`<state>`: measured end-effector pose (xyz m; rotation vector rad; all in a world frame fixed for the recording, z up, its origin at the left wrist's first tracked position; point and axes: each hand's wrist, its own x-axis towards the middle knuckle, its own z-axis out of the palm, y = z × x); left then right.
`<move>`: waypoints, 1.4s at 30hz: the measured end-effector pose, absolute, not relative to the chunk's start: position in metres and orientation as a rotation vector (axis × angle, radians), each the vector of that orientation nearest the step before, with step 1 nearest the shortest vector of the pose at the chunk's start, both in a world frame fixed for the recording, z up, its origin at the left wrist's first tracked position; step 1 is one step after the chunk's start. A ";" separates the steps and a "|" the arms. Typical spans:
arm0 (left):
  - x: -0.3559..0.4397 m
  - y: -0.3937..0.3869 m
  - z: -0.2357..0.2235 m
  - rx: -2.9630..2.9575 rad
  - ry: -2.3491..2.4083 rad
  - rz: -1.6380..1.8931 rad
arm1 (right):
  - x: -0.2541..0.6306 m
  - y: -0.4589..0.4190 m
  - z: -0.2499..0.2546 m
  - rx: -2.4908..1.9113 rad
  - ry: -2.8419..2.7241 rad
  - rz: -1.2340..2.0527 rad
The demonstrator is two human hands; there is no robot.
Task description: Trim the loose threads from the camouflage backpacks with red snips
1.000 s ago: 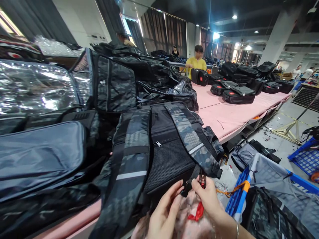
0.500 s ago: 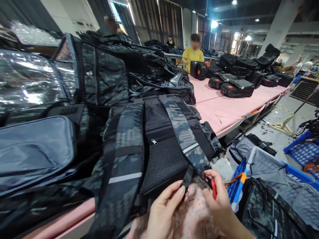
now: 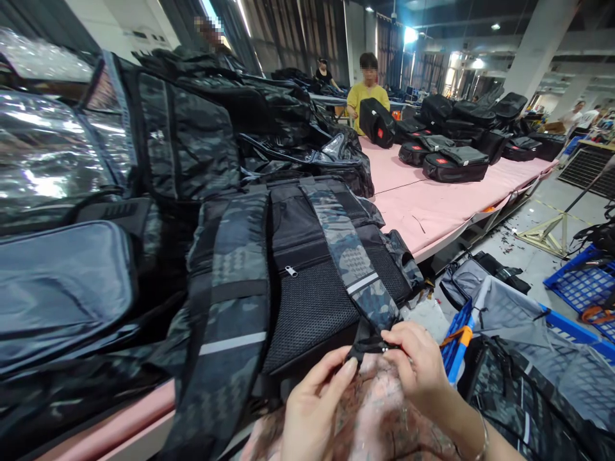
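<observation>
A camouflage backpack (image 3: 317,307) lies in front of me, its mesh back panel and two padded shoulder straps facing up. My left hand (image 3: 319,397) is closed, pinching a black webbing strap (image 3: 368,346) below the right shoulder strap (image 3: 358,272). At the other side of that webbing, my right hand (image 3: 416,362) is closed too, its thumb and fingertips pinched on it. A small shiny spot shows by the right fingertips; I cannot make out what it is. The red-handled tool seen earlier is out of sight, so whether the right palm still holds it is hidden.
More camouflage bags (image 3: 192,128) are piled behind and left, beside a grey-lined open bag (image 3: 62,282). Black bags (image 3: 454,163) stand on the pink table (image 3: 408,214), where a person in yellow (image 3: 368,96) handles one. A blue crate (image 3: 571,333) holding bags sits at right.
My right hand has turned inward and its fingertips have come onto the webbing. The red tool has gone from view. The person in yellow has tilted a black bag.
</observation>
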<state>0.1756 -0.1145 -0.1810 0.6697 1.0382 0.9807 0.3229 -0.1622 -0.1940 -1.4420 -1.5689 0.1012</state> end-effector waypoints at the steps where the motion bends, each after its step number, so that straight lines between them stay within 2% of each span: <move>1: 0.175 -0.114 -0.181 0.678 1.039 0.985 | 0.323 -0.161 -0.194 -1.436 -1.581 0.078; 11: 0.174 -0.116 -0.177 0.592 1.044 0.952 | 0.324 -0.160 -0.198 -1.376 -1.503 0.255; 22: 0.172 -0.112 -0.190 0.766 1.040 1.013 | 0.324 -0.154 -0.194 -1.372 -1.621 0.079; 42: 0.167 -0.113 -0.194 0.882 1.096 1.014 | 0.321 -0.156 -0.192 -1.373 -1.537 0.158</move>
